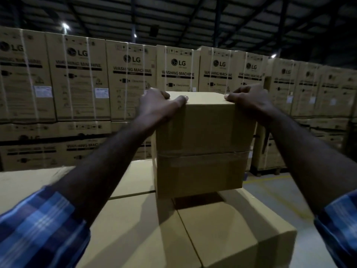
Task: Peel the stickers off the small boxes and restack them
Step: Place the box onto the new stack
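Observation:
A plain brown cardboard box (202, 132) with a band of clear tape across its near face is held up in front of me, tilted, its lower edge just above the stack of similar boxes (222, 229). My left hand (158, 103) grips its upper left corner, thumb on the top edge. My right hand (249, 97) grips the upper right corner, fingers curled over the far side. No sticker shows on the faces I can see.
More flat-topped brown boxes (29, 184) lie to the left at the same level. A wall of tall washing machine cartons (131, 80) stands behind. Grey floor with a yellow line (270, 182) runs to the right.

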A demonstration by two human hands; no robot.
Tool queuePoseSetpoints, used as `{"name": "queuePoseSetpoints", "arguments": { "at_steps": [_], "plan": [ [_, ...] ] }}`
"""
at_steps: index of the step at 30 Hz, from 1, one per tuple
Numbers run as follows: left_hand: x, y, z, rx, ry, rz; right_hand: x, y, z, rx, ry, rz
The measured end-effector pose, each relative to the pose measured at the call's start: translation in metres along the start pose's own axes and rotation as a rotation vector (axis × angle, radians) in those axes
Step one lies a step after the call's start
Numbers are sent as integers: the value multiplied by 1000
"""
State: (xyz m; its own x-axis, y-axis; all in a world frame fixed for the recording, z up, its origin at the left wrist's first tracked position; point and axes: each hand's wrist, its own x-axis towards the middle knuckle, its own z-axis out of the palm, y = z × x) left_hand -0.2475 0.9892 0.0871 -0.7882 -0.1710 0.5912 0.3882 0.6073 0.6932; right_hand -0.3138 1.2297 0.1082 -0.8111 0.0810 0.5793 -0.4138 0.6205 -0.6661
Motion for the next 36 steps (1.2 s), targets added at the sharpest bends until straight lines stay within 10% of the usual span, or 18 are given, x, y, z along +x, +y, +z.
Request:
{"name": "queuePoseSetpoints", "arguments": {
  "at_steps": [36],
  "plan": [
    [16, -29, 67, 191, -91, -100, 42, 85, 30, -86, 46, -74]
  ]
}}
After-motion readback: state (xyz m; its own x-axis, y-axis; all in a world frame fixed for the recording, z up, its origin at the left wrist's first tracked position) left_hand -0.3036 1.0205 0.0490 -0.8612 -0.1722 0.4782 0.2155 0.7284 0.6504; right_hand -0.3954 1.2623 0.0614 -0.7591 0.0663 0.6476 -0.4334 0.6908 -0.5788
